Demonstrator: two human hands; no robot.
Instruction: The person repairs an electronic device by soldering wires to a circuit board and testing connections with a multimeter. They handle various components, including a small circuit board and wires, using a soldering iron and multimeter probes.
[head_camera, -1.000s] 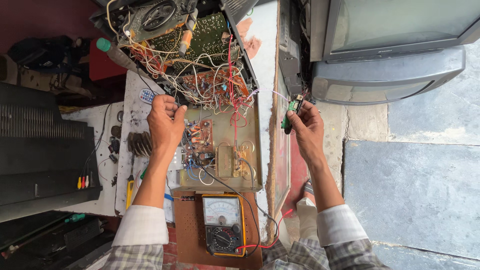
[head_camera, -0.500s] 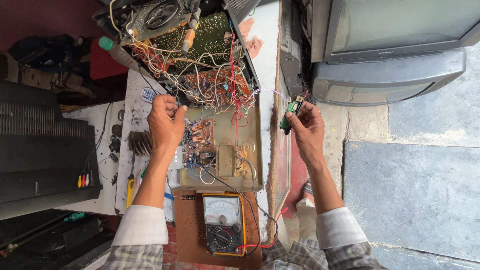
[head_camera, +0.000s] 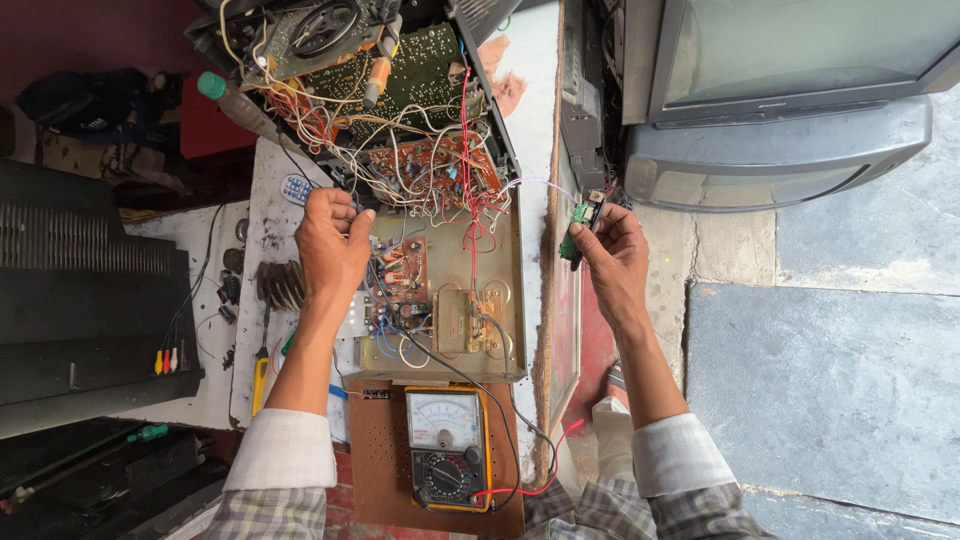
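An opened metal chassis (head_camera: 505, 300) full of circuit boards and tangled wires lies before me. My left hand (head_camera: 330, 245) rests on its left rim, fingers curled around the edge by the wire bundle (head_camera: 420, 175). My right hand (head_camera: 612, 255) is raised to the right of the chassis and pinches a small green component (head_camera: 572, 240) with thin wires running back to the boards. A yellow analog multimeter (head_camera: 447, 447) lies on a brown board just below the chassis, its red and black leads trailing right.
A grey tube television (head_camera: 780, 110) stands at the upper right on a stone floor. A dark ribbed unit (head_camera: 85, 300) sits at the left. Small parts, a heat sink (head_camera: 280, 283) and a yellow-handled tool (head_camera: 259, 375) lie on the white surface beside my left arm.
My right hand has turned the green component slightly and shifted a little lower. My left hand stays on the chassis rim.
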